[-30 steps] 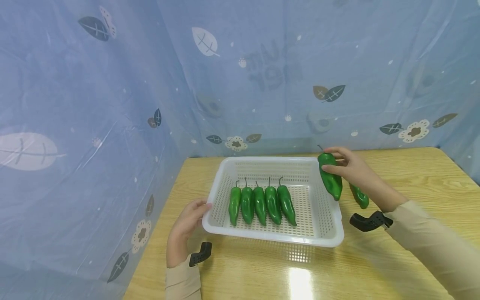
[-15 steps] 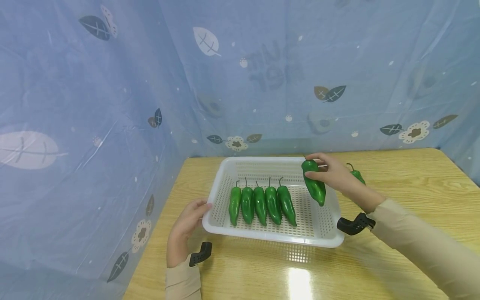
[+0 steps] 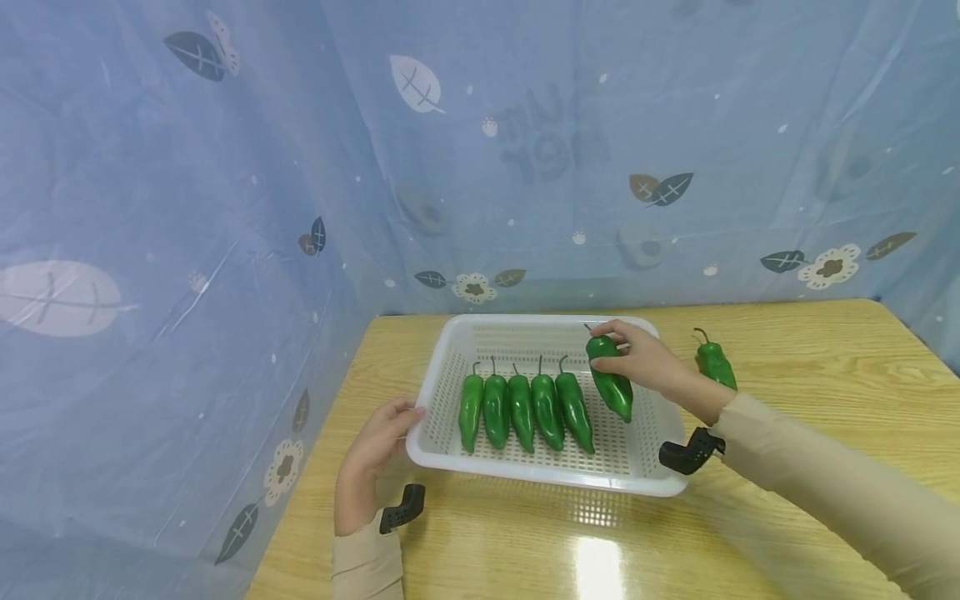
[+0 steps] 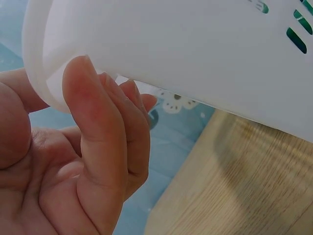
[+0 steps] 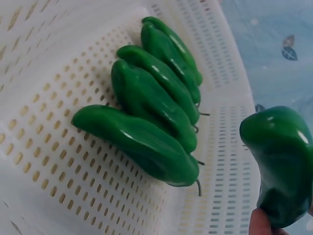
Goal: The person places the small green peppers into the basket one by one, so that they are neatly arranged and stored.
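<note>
My right hand (image 3: 645, 358) pinches a green pepper (image 3: 610, 379) near its stem end, holding it above the right part of a white plastic basket (image 3: 540, 477). In the right wrist view the held pepper (image 5: 279, 161) shows at the right edge, with a fingertip at its lower end. Several green peppers (image 3: 520, 412) lie side by side in the basket, stems toward the far side. At the basket's left end my left hand (image 3: 384, 433) grips the rim; in the left wrist view its curled fingers (image 4: 100, 122) hold the white wall from outside.
Another green pepper (image 3: 716, 364) lies on the wooden table (image 3: 825, 350) right of the basket, partly hidden by my right forearm. A blue patterned sheet (image 3: 555, 167) hangs behind and to the left.
My right hand has carried the pepper leftward, from the basket's right rim to over its inside. More of the pepper on the table now shows. The left hand has stayed in place.
</note>
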Tool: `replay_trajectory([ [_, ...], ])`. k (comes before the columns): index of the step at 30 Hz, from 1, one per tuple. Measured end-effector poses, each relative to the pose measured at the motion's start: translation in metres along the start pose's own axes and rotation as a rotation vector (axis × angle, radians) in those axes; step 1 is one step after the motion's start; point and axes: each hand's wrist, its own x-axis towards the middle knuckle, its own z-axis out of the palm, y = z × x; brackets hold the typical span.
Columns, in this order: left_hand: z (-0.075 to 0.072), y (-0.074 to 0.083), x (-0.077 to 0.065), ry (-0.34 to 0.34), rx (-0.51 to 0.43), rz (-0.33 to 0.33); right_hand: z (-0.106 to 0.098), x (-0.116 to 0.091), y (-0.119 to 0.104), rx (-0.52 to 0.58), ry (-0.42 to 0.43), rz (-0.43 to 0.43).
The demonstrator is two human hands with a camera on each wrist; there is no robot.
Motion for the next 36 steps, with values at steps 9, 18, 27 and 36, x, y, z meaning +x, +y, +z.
replay_trajectory([
  [9,0.000,-0.001,0.000,0.010,0.017,-0.008,0.007,0.011,0.001,-0.048,-0.001,0.059],
  [18,0.000,-0.003,0.002,0.012,0.017,-0.016,0.014,0.020,0.004,-0.090,-0.049,0.091],
  [27,0.000,-0.004,0.002,0.031,0.019,-0.038,0.020,0.025,0.004,-0.146,-0.089,0.109],
  [36,-0.001,-0.003,0.003,0.009,0.003,-0.023,0.024,0.029,0.004,-0.248,-0.089,0.114],
])
